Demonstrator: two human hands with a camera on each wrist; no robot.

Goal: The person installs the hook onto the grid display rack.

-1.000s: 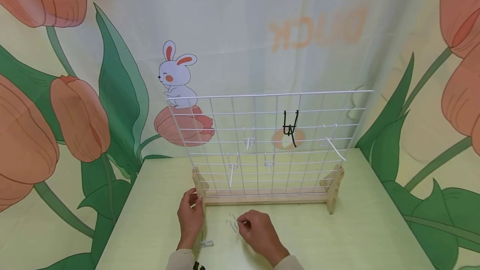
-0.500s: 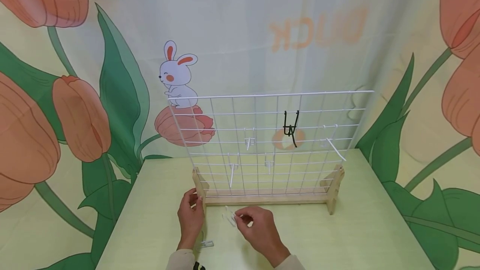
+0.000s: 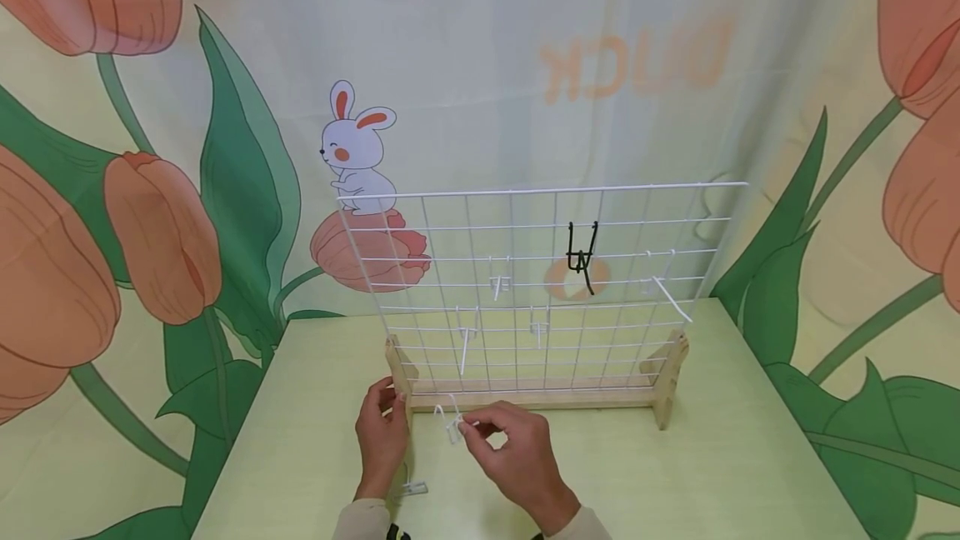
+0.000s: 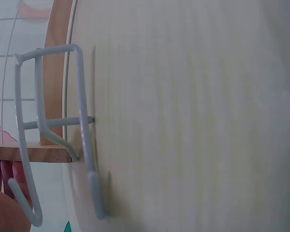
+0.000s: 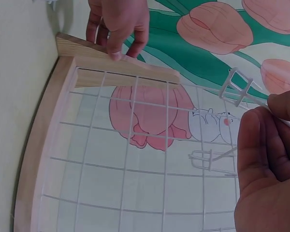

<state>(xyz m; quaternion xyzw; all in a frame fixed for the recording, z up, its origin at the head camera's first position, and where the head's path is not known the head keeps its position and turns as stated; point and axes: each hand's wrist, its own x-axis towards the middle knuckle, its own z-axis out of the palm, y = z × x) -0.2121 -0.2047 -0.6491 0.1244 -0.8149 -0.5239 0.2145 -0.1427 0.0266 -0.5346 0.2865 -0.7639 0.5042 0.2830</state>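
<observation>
A white wire grid panel stands upright in a wooden base on the pale green table. My left hand grips the base's left wooden foot, as the right wrist view also shows with the left hand on the foot. My right hand pinches a small white wire hook just above the table, in front of the base. In the right wrist view the hook sticks out past my fingertips.
On the grid hang a black hook and several white hooks, such as one at the right. Another white hook lies on the table by my left wrist, seen close in the left wrist view. A flower-print curtain hangs behind.
My right hand has picked the white hook up off the table and carried it up and left, nearer the wooden base. The left hand has stayed on the foot.
</observation>
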